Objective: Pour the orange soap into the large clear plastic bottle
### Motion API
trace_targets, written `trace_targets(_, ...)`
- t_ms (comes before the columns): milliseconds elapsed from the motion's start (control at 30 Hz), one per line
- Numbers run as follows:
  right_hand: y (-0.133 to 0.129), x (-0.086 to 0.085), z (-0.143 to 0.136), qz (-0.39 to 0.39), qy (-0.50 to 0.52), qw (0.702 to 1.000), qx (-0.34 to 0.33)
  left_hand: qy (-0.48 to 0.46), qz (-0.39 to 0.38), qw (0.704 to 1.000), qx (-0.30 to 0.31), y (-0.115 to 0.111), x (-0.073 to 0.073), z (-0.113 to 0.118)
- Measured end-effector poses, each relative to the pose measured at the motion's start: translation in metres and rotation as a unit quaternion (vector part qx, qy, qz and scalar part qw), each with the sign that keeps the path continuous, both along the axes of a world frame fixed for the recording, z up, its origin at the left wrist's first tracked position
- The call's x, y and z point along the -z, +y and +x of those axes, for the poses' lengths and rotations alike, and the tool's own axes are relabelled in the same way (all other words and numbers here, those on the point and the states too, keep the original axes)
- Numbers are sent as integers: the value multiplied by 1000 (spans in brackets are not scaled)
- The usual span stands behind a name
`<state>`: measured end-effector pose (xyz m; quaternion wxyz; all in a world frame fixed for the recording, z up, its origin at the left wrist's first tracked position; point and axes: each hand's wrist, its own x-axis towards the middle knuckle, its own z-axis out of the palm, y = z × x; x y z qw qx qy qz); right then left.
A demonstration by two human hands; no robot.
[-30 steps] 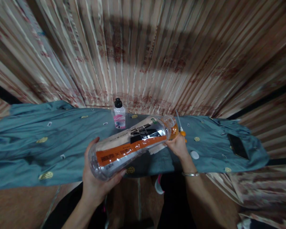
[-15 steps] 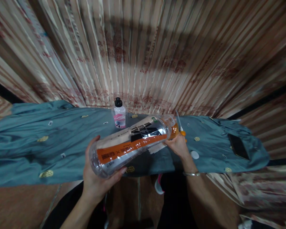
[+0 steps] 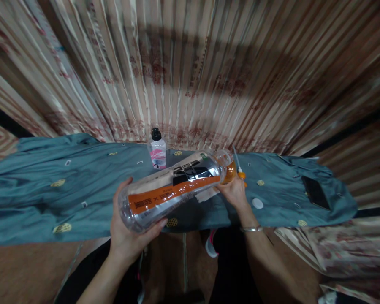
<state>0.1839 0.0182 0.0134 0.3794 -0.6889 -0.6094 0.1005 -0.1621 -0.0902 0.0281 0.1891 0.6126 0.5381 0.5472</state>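
My left hand (image 3: 126,232) wraps round the base of a large clear plastic bottle (image 3: 174,188) with an orange, white and black label. The bottle tilts, its neck to the right and higher in view. My right hand (image 3: 236,192) closes around an orange see-through bottle (image 3: 229,172), partly hidden by my fingers and the large bottle's neck. That neck overlaps the orange bottle; I cannot tell whether they touch. Just beyond my right hand is an orange pump head (image 3: 241,175) with a pale tube pointing up.
A small clear bottle (image 3: 158,154) with a black cap and pink label stands at the back of the cloth-covered table (image 3: 91,181). A white round lid (image 3: 257,204) and a black phone (image 3: 316,193) lie at the right. White paper (image 3: 205,194) lies under the large bottle. A curtain (image 3: 183,84) hangs behind.
The large bottle has shifted very slightly upward in view, with both hands keeping their hold. Otherwise the scene stays nearly the same.
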Motion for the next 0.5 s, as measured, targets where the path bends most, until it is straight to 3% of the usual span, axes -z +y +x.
trace_targets(500,1,1,3,15,-2,1000,-12,-20,-12,1000,-13,0,-2,-3)
